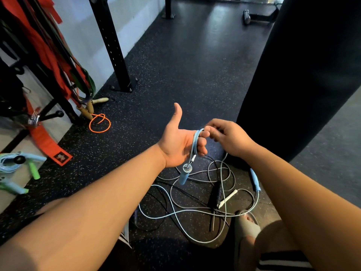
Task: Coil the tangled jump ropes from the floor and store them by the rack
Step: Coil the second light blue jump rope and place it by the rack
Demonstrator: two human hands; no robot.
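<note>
My left hand (180,143) is held palm up with the thumb raised, its fingers curled round loops of a light blue jump rope (195,145). One blue handle (184,176) hangs below that hand. My right hand (226,137) pinches the same cord at my left fingertips. Below, on the dark rubber floor, the rest of the blue cord (175,214) lies tangled with a black rope and its black handles (215,196), a white handle (228,198) and the second blue handle (255,179).
A rack (109,45) with red and green bands stands at left. An orange rope (99,123) with wooden handles lies at its foot. Coiled blue and green-handled ropes (17,169) rest at far left. A black punching bag (304,75) hangs at right. My sandalled foot (246,223) is beside the tangle.
</note>
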